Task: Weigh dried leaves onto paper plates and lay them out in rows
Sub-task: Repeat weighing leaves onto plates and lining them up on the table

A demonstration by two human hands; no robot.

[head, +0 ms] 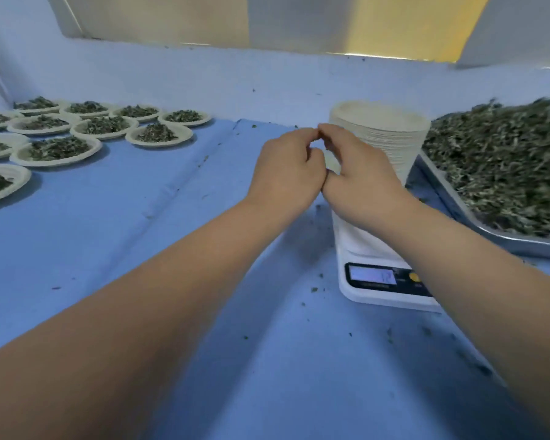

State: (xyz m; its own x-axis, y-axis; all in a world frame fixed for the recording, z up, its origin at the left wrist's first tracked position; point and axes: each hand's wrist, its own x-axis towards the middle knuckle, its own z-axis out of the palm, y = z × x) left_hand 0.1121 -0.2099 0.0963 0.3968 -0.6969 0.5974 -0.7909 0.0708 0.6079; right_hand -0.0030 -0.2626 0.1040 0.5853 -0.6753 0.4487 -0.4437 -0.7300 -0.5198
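A tall stack of paper plates (pixel 391 131) stands behind the white digital scale (pixel 378 287), whose display is lit. My left hand (pixel 283 173) and my right hand (pixel 362 182) are pressed together above the scale. Their thumbs and forefingers pinch at the upper left rim of the stack, seemingly on the edge of a plate. The exact hold is hidden by the fingers. A metal tray (pixel 458 201) heaped with dried leaves (pixel 502 166) lies to the right. Several filled plates (pixel 158 136) lie in rows at the far left.
The blue cloth-covered table (pixel 140 233) is sprinkled with leaf crumbs around the scale. A pale wall ledge (pixel 204 77) runs along the back. My forearms cross the near half of the table, and the right one hides part of the scale's front.
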